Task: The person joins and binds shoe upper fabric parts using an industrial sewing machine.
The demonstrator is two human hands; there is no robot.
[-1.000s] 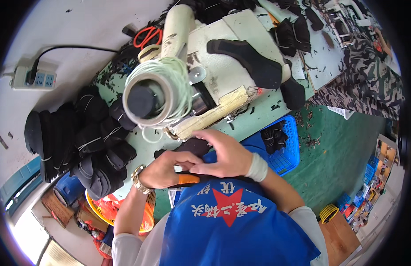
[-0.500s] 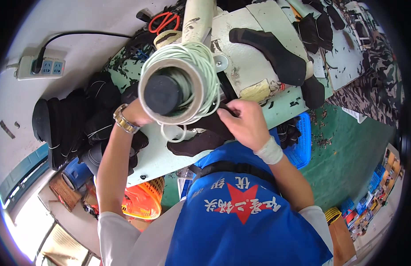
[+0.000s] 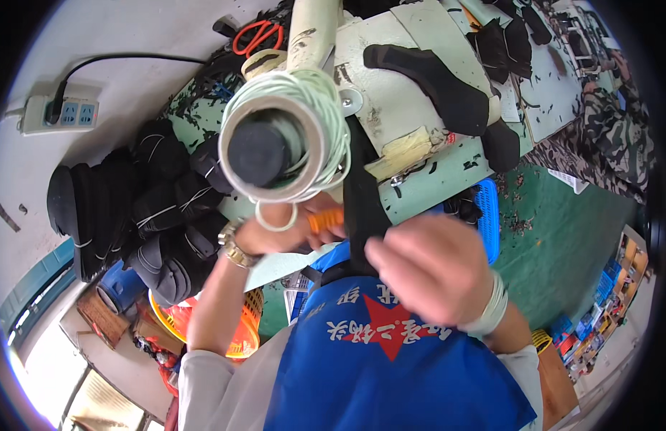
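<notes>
In my left hand (image 3: 286,226), below the large spool, is an orange-handled tool (image 3: 324,220); its working end is hidden, so its kind does not show. My right hand (image 3: 437,266), smeared by motion, is closed at the edge of a long black fabric piece (image 3: 365,201). That piece hangs from the table edge down against my blue apron (image 3: 390,381). A cardboard-cored spool of pale green cord (image 3: 333,136) sits over the work and covers part of my left hand. Several loops of the same pale cord circle my right wrist.
Bundles of black pieces tied with cord (image 3: 160,208) are piled at left. A black sock-shaped piece (image 3: 437,86) lies on the table (image 3: 419,194), with red-handled scissors (image 3: 257,36) behind. Baskets, one blue (image 3: 489,223), stand below. Someone in camouflage (image 3: 599,122) is at far right.
My left hand has come right and nearer, and the orange handle now shows in it. My right hand has drawn back toward my apron, and the black piece now stretches down beside it.
</notes>
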